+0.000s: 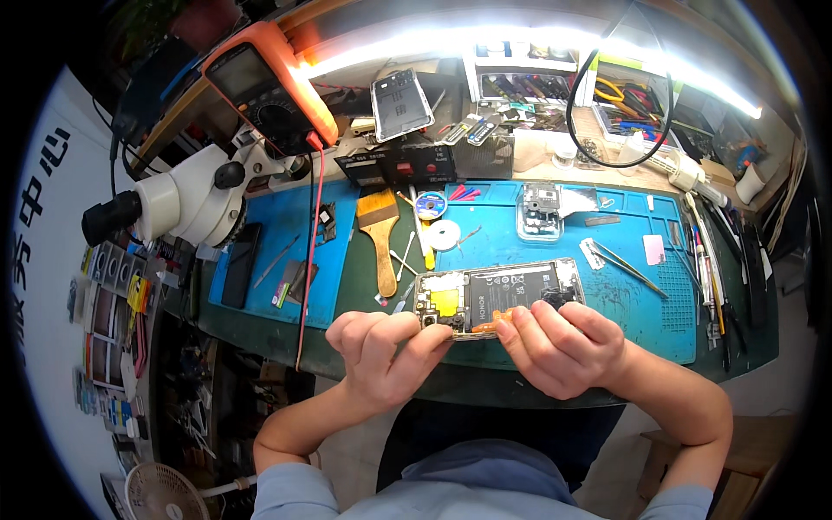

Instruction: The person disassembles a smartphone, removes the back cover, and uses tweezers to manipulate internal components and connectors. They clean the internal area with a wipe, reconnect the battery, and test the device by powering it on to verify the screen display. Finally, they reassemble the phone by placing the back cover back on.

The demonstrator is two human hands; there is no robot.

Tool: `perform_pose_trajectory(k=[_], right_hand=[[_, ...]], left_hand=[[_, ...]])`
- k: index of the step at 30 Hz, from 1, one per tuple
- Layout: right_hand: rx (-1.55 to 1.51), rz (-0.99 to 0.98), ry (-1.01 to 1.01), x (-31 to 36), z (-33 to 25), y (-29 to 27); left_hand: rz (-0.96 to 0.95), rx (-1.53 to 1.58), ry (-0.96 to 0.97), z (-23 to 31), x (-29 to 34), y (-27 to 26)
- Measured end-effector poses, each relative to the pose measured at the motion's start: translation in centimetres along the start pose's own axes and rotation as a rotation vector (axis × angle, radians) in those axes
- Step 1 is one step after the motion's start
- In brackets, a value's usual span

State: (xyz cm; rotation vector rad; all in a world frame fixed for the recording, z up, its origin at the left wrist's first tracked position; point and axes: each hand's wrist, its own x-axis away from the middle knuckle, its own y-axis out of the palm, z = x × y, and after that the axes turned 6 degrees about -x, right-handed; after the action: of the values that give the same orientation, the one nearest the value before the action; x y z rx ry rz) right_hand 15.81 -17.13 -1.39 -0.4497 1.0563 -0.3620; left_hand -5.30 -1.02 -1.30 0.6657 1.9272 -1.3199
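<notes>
Between my two hands I hold an opened smartphone (501,299), tilted up above the front part of the bench. Its black battery, a yellow patch at the left and an orange flex cable (491,326) along the lower edge are exposed. My left hand (381,351) pinches the lower left corner of the phone. My right hand (563,347) is closed at the lower right edge, its fingertips by the end of the orange cable; whether they press the cable or only the frame I cannot tell. Tweezers (631,270) lie on the blue mat to the right.
Blue mats (347,208) cover much of the bench. A brush (378,238), solder spool (430,205) and clear box of parts (540,212) lie beyond the phone. A microscope (178,199) and orange multimeter (270,87) stand left; a magnifier lamp ring (574,104) hangs at the back right.
</notes>
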Motion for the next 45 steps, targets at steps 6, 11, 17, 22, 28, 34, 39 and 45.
perform_pose_trajectory(k=[6,11,17,22,28,34,39,45], right_hand=[[-0.017,-0.012,-0.001,0.1,-0.1,0.0],[-0.030,-0.013,0.009,0.0,-0.2,0.0],[-0.159,-0.057,0.121,-0.2,0.2,-0.4],[-0.479,-0.048,0.395,0.0,0.9,-0.3],[-0.598,-0.130,0.515,-0.2,1.9,-0.5],[-0.678,-0.176,0.580,-0.2,2.0,-0.4],[-0.814,-0.146,0.657,-0.5,2.7,-0.2],[-0.856,-0.166,0.755,0.2,3.2,0.0]], left_hand=[[-0.014,0.011,-0.008,0.2,0.2,0.3],[-0.037,0.003,-0.001,0.4,-0.2,0.0],[-0.276,0.262,-0.114,-0.4,-2.9,-1.2],[-0.612,0.600,-0.221,-2.3,-6.6,-0.9],[-0.739,0.652,-0.233,-3.3,-8.8,0.4],[-0.824,0.717,-0.213,-4.3,-9.3,1.7],[-1.025,0.798,-0.358,-5.4,-10.9,2.5],[-1.190,0.776,-0.392,-5.4,-13.3,3.3]])
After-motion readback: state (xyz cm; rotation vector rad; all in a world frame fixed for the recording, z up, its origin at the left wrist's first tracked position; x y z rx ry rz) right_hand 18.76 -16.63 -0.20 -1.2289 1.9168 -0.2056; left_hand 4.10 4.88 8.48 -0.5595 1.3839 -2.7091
